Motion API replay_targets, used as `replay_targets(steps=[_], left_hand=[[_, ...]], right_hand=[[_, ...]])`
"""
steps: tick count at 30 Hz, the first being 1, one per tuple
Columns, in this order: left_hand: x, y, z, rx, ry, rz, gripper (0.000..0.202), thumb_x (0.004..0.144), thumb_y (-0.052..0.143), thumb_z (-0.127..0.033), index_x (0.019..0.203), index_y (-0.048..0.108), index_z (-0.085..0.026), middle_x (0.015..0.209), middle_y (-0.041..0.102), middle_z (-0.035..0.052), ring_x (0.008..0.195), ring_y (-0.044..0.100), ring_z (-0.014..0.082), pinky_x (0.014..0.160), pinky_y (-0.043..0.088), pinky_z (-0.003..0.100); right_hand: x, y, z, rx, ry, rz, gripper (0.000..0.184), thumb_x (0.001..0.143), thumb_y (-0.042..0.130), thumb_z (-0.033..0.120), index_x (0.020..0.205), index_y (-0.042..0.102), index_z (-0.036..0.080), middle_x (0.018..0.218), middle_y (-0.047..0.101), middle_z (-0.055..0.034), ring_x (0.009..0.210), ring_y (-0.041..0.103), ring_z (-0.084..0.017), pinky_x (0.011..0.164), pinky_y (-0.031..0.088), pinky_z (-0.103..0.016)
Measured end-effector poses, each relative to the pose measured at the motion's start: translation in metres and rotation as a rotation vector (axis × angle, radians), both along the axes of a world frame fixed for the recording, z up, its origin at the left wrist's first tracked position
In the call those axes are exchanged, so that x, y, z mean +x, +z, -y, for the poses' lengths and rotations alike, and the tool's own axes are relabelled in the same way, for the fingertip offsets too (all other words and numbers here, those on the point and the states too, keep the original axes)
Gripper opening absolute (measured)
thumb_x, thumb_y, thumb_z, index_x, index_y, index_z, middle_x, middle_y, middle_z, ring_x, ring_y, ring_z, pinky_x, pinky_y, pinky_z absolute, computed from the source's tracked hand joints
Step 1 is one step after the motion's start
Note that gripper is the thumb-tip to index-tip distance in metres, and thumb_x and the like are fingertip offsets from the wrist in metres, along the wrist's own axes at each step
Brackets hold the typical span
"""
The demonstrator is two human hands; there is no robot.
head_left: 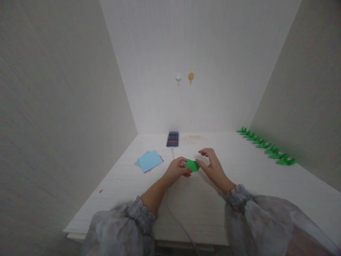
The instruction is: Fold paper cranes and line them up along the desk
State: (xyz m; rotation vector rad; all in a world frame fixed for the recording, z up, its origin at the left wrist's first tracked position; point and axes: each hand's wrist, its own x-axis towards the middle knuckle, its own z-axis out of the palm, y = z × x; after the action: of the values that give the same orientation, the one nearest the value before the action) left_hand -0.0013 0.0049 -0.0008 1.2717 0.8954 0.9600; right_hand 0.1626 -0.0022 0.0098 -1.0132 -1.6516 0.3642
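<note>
A small piece of folded green paper (pixel 192 165) is held above the table by my left hand (pixel 178 168), thumb in front and fingers behind. My right hand (pixel 211 165) is at the paper's right edge, its thumb touching or almost touching it. The right index finger is stretched out, apart from the thumb, with a gap between them. Whether the right thumb presses on the paper I cannot tell.
Light blue paper sheets (pixel 150 161) lie stacked on the left of the white table (pixel 247 185). Several folded green paper birds (pixel 278 155) line the right edge. A phone (pixel 173 139) with a white cable (pixel 177 217) stands at the back. Two hooks (pixel 191 76) hang on the wall.
</note>
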Motion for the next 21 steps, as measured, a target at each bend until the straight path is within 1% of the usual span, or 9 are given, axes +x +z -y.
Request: replay_targets(steps=[2,4,6,8,10,12,15,18,21], left_hand=[[0.0,-0.001,-0.001,0.015,-0.044,-0.038,0.03,0.052,0.068,-0.02,0.076,0.052,-0.012,0.057,0.06,0.0007,0.046,0.054,0.0097,0.049,0.044,0.023],[0.0,0.0,-0.001,0.016,-0.014,-0.046,0.024,0.052,0.068,-0.02,0.072,0.055,-0.011,0.056,0.059,0.0006,0.045,0.053,0.0084,0.049,0.042,0.021],[-0.001,0.002,0.0,0.022,0.067,-0.013,0.023,0.052,0.068,-0.02,0.071,0.057,-0.011,0.054,0.059,-0.0001,0.046,0.052,0.0074,0.051,0.041,0.02],[-0.001,0.005,0.001,0.044,0.132,0.042,0.025,0.052,0.069,-0.02,0.073,0.059,-0.011,0.055,0.058,-0.0006,0.048,0.052,0.0068,0.052,0.041,0.02],[-0.002,0.007,0.002,0.056,0.146,0.089,0.029,0.053,0.069,-0.022,0.077,0.059,-0.011,0.058,0.059,-0.0003,0.052,0.053,0.0071,0.054,0.041,0.019],[-0.002,0.008,0.003,0.041,0.146,0.115,0.031,0.054,0.069,-0.025,0.08,0.058,-0.012,0.061,0.06,0.0008,0.054,0.055,0.0082,0.055,0.042,0.02],[-0.002,0.007,0.003,0.001,0.164,0.144,0.029,0.057,0.068,-0.028,0.077,0.057,-0.011,0.062,0.061,0.0027,0.056,0.056,0.0095,0.055,0.043,0.021],[-0.001,0.007,0.002,-0.012,0.178,0.153,0.027,0.057,0.068,-0.029,0.072,0.057,-0.01,0.06,0.06,0.0033,0.054,0.056,0.0095,0.054,0.042,0.02],[-0.001,0.008,0.002,-0.011,0.179,0.144,0.024,0.057,0.068,-0.029,0.068,0.056,-0.01,0.057,0.06,0.0024,0.052,0.056,0.0094,0.053,0.042,0.02]], right_hand=[[0.0,0.001,0.0,-0.061,0.147,0.125,0.024,0.066,0.058,0.025,0.089,0.057,0.02,0.089,0.057,-0.0052,0.085,0.051,-0.018,0.076,0.038,-0.031],[-0.003,-0.002,0.001,-0.192,0.2,0.141,0.019,0.066,0.057,0.024,0.085,0.059,0.02,0.081,0.06,-0.0038,0.077,0.053,-0.017,0.071,0.04,-0.03],[-0.006,-0.007,0.0,-0.329,0.215,0.069,0.012,0.067,0.056,0.027,0.074,0.059,0.017,0.068,0.059,-0.0019,0.065,0.053,-0.015,0.061,0.04,-0.027],[-0.009,-0.01,0.0,-0.444,0.242,-0.08,0.015,0.065,0.057,0.031,0.066,0.056,0.016,0.057,0.055,0.001,0.054,0.049,-0.011,0.051,0.037,-0.024],[-0.011,-0.011,0.001,-0.526,0.306,-0.247,0.019,0.063,0.059,0.033,0.065,0.053,0.015,0.054,0.053,0.0028,0.049,0.046,-0.009,0.047,0.034,-0.022],[-0.013,-0.009,0.002,-0.561,0.373,-0.373,0.021,0.062,0.061,0.035,0.067,0.053,0.016,0.056,0.054,0.0029,0.048,0.046,-0.009,0.047,0.034,-0.022],[-0.015,-0.006,0.005,-0.559,0.412,-0.467,0.022,0.061,0.063,0.034,0.07,0.055,0.016,0.059,0.057,0.0021,0.052,0.049,-0.009,0.051,0.037,-0.022],[-0.016,-0.005,0.007,-0.563,0.445,-0.492,0.025,0.062,0.063,0.033,0.08,0.059,0.016,0.068,0.061,-0.0004,0.058,0.053,-0.011,0.056,0.04,-0.024],[-0.015,-0.005,0.008,-0.567,0.451,-0.454,0.03,0.065,0.061,0.033,0.09,0.061,0.016,0.079,0.064,-0.0035,0.067,0.056,-0.014,0.064,0.044,-0.027]])
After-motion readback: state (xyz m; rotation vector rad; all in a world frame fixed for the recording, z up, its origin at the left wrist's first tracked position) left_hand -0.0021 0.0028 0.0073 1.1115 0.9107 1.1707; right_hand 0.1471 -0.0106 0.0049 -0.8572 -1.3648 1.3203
